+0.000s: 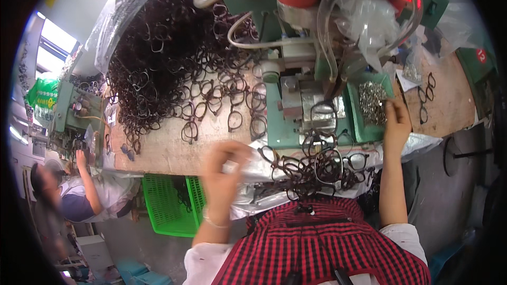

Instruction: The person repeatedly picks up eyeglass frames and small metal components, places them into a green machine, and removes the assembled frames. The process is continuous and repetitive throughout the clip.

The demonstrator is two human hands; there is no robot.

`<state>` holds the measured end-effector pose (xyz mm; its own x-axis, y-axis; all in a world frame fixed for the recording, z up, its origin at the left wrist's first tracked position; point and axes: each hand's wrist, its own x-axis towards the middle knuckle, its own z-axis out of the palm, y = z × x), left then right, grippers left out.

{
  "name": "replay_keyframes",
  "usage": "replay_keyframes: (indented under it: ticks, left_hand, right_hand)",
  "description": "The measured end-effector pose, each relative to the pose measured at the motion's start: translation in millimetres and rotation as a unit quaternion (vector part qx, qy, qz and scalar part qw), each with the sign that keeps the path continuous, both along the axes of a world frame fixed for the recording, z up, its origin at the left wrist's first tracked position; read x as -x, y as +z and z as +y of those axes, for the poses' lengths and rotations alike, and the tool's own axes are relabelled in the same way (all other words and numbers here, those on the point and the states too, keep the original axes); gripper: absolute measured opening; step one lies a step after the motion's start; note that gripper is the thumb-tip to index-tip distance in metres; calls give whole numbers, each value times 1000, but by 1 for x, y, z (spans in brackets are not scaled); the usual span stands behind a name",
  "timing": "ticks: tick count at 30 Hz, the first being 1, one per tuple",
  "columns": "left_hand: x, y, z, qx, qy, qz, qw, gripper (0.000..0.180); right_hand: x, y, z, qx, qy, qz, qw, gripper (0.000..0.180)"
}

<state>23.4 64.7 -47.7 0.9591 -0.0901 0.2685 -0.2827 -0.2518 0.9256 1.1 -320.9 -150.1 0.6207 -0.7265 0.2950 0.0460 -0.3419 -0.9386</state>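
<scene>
My right hand (397,121) is at the right edge of a green tray (360,134) of small shiny metal parts (373,100). Its thumb and fingers are drawn together over the parts; whatever they pinch is too small to make out. My left hand (224,171) is smeared by motion in front of the table edge, left of my lap, so its fingers cannot be read. Between my hands, a heap of dark eyeglass frames (311,171) lies on silvery plastic sheeting (245,198). One eyeglass frame (323,116) rests at the machine's working area.
A green press machine (285,140) with hoses stands ahead. Many dark eyeglass frames (158,47) are piled on the wooden table (158,153) at the left. Two eyeglass frames (424,97) lie far right. A green basket (169,227) sits below; another person (90,195) works at left.
</scene>
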Motion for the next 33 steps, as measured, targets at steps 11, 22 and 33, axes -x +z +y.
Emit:
replay_keyframes:
  ticks: [11,22,33]
  left_hand:
    - [-193,-95,31,-412,30,-202,888,17]
    - [-127,-82,85,16,140,-91,986,22]
    - [-77,-51,-20,271,62,-37,960,17]
  right_hand:
    - [-46,27,40,-62,66,-29,995,14]
    - [81,43,10,113,-20,73,991,15]
    - [-47,92,109,-73,230,-98,965,44]
